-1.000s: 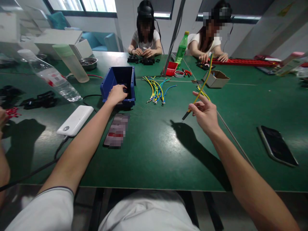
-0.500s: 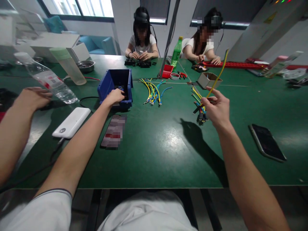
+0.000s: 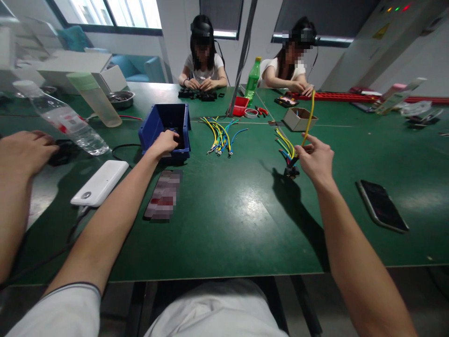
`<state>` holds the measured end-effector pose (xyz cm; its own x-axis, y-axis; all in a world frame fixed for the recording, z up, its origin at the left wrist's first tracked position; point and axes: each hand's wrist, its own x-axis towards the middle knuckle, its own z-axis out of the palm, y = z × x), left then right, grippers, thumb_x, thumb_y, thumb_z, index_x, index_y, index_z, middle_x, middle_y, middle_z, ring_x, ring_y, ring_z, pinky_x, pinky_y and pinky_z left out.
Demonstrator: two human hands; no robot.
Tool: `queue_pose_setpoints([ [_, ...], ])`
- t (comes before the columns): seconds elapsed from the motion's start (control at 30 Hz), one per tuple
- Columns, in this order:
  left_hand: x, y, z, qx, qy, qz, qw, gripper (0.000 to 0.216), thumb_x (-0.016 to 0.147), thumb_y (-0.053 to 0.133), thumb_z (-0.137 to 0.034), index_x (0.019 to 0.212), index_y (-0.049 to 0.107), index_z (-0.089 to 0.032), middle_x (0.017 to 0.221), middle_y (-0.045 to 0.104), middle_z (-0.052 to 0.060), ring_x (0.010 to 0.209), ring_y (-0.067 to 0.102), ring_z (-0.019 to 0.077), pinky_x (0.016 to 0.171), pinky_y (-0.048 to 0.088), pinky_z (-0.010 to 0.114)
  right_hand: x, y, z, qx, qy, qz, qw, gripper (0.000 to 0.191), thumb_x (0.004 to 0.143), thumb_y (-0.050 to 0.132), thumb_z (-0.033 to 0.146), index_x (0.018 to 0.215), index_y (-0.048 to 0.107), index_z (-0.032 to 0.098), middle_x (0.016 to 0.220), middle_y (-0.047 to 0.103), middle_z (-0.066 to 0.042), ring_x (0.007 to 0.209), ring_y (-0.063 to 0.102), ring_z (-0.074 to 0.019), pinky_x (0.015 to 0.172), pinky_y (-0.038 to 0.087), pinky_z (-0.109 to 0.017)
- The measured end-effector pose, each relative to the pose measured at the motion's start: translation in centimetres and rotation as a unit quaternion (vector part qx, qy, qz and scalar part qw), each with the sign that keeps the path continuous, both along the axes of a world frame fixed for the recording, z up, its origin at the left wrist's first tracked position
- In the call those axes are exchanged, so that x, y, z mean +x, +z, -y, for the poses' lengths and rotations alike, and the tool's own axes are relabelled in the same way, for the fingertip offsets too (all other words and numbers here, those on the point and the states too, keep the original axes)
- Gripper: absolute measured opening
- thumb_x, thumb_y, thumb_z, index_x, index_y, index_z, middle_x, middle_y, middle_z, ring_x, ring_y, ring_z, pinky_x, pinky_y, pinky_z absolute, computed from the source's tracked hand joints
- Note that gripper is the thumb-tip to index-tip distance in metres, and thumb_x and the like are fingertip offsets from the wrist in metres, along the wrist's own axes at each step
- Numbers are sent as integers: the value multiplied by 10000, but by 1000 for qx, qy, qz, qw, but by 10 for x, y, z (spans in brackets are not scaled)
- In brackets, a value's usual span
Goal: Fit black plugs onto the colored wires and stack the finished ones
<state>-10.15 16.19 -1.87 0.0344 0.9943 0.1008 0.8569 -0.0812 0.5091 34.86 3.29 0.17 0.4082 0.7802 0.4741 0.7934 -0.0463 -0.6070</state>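
My left hand (image 3: 165,142) reaches into a blue plastic bin (image 3: 147,133); its fingertips are partly hidden among small dark parts there. My right hand (image 3: 317,157) pinches a yellow wire (image 3: 310,114) between thumb and fingers, and the wire's free end rises above the hand. A dark piece at the wire's lower end points down toward a bundle of wires (image 3: 285,140) with black ends (image 3: 291,172) lying on the green table. Left of that bundle lies a loose spread of yellow, blue and green wires (image 3: 220,135) with ring terminals.
A smartphone (image 3: 382,206) lies at right and another phone (image 3: 163,194) below the bin. A white power bank (image 3: 100,183), a water bottle (image 3: 66,119) and a neighbour's arm (image 3: 21,159) are at left. A small cardboard box (image 3: 298,120) stands behind the bundle. Two people sit opposite.
The wire in my right hand has swung more upright, and its dark lower end is nearer the bundle's black ends. My left hand stays in the bin. The neighbour's hand has shifted left.
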Motion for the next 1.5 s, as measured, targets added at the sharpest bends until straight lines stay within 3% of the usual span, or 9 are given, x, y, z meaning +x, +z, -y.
queue_pose_setpoints([
  [0.1, -1, 0, -1, -18, -37, -21, 999, 311, 659, 616, -98, 934, 748, -159, 903, 742, 61, 901, 673, 226, 838, 507, 268, 7, -2, -1, -32, -24, 3, 999, 493, 747, 646, 297, 1225, 653, 176, 774, 698, -69, 683, 646, -208, 716, 511, -352],
  [0.73, -2, 0, -4, 0, -13, -61, 998, 488, 624, 582, -41, 1086, 712, -122, 1009, 731, 89, 979, 669, 242, 896, 514, 272, 15, -16, -5, -172, -68, 127, 975, 407, 809, 576, 295, 1180, 672, 157, 948, 731, -131, 926, 668, -290, 812, 485, -359],
  [0.9, -1, 1, -5, -27, -12, -77, 997, 479, 636, 574, -49, 1086, 717, -130, 1002, 734, 88, 962, 676, 248, 882, 518, 277, 11, -16, -3, -196, -76, 148, 966, 394, 825, 566, 264, 1188, 662, 145, 1006, 721, -160, 1003, 648, -315, 845, 477, -381],
  [1.1, -2, 2, -4, -6, -14, -84, 996, 506, 623, 567, -60, 1107, 705, -123, 1012, 730, 86, 945, 673, 233, 891, 509, 270, 8, -19, -4, -218, -77, 171, 958, 378, 825, 544, 214, 1169, 665, 112, 1032, 702, -208, 1008, 644, -330, 840, 474, -392],
  [1.5, 1, 9, 3, -29, -27, -93, 995, 466, 640, 547, -69, 1075, 712, -101, 1053, 726, 116, 1014, 660, 241, 915, 486, 278, 5, -25, -8, -232, -82, 192, 950, 358, 821, 512, 158, 1133, 675, 95, 1024, 699, -216, 1010, 645, -324, 828, 471, -363],
])
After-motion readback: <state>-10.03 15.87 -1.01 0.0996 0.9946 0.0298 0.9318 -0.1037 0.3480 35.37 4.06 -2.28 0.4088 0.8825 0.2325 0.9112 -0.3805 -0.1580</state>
